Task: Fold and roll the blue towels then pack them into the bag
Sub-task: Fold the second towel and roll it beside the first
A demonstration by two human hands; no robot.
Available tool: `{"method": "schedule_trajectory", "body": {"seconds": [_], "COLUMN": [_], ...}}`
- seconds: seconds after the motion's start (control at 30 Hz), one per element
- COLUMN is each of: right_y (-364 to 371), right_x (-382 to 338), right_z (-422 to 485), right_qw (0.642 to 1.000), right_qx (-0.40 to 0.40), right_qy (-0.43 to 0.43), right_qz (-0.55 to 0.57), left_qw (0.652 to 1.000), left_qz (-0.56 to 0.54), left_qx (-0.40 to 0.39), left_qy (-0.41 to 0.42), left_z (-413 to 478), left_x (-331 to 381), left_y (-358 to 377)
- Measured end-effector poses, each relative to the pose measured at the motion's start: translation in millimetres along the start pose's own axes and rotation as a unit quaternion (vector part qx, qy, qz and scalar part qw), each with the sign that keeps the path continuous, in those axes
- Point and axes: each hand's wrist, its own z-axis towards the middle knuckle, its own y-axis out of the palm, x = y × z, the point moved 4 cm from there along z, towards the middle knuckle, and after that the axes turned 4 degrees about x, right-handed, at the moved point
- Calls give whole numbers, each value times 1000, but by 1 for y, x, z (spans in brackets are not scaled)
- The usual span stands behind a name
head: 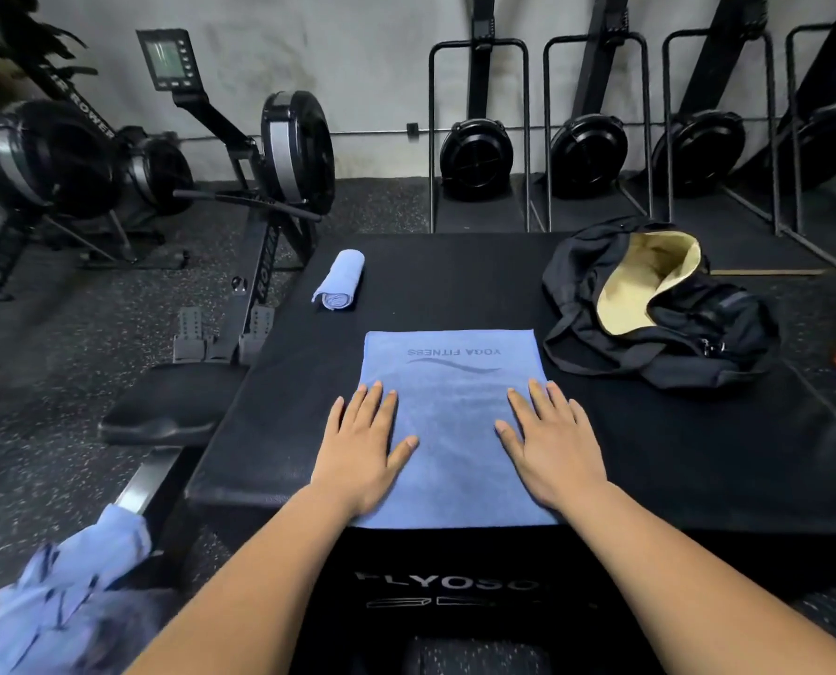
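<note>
**A:** Which step is this?

**B:** Smoothing, I'd say. The left hand (362,445) and the right hand (552,445) both lie flat on the folded towel (450,406), fingers straight and spread, gripping nothing. The towel sits directly under the palms, with its near edge at the wrists and its printed end just beyond the fingertips.

**A:** And the next move?

**B:** Probably the roll. It calls for the fingers to curl round the edge by the wrists and turn it tightly away, toward the print. Both sides need to stay level so the roll doesn't come out as a cone.

**A:** How far along is the job?

**B:** Early, I judge. One rolled towel (339,280) lies beyond the left fingertips, well apart from them. The bag (727,343) gapes open beyond and outside the right hand, and nothing blue shows in its pale lining. A heap of loose blue towels (65,591) waits back by the left elbow.

**A:** And the surroundings?

**B:** Under the hands is a black padded platform (455,275), set on a speckled rubber floor (40,382). A rowing machine (279,153) stands beyond the left hand. Upright rowers (476,158) line the pale wall beyond the bag.
</note>
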Motion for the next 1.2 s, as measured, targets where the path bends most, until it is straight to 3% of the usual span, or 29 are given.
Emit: {"method": "schedule_trajectory", "body": {"seconds": [0.1,0.17,0.27,0.43,0.53,0.63,0.9,1.03,1.2], "right_y": [-5,-4,1,-7,-5,-5,-9,-17,-20], "right_x": [8,17,27,31,25,23,26,30,39], "right_z": [-24,-41,-48,-61,-74,-76,-78,-74,-71], "right_qw": [994,988,989,963,957,957,949,930,915], "right_qx": [-15,-36,-7,100,87,86,128,198,222], "right_qy": [-98,-146,-144,-175,-244,-251,-194,-106,-29], "right_qz": [39,21,30,179,129,116,214,290,335], "left_qw": [996,993,992,984,975,970,967,948,922], "left_qz": [-43,-7,3,-115,-108,-81,-174,-287,-363], "left_qx": [23,10,7,57,60,65,71,111,128], "left_qy": [80,119,126,128,185,218,171,84,-34], "left_z": [-26,-41,-48,-59,-69,-71,-69,-66,-60], "left_x": [-12,-18,-21,-16,-15,-14,-20,-26,-38], "left_y": [-3,-2,-2,-16,-20,-18,-16,-21,-20]}}
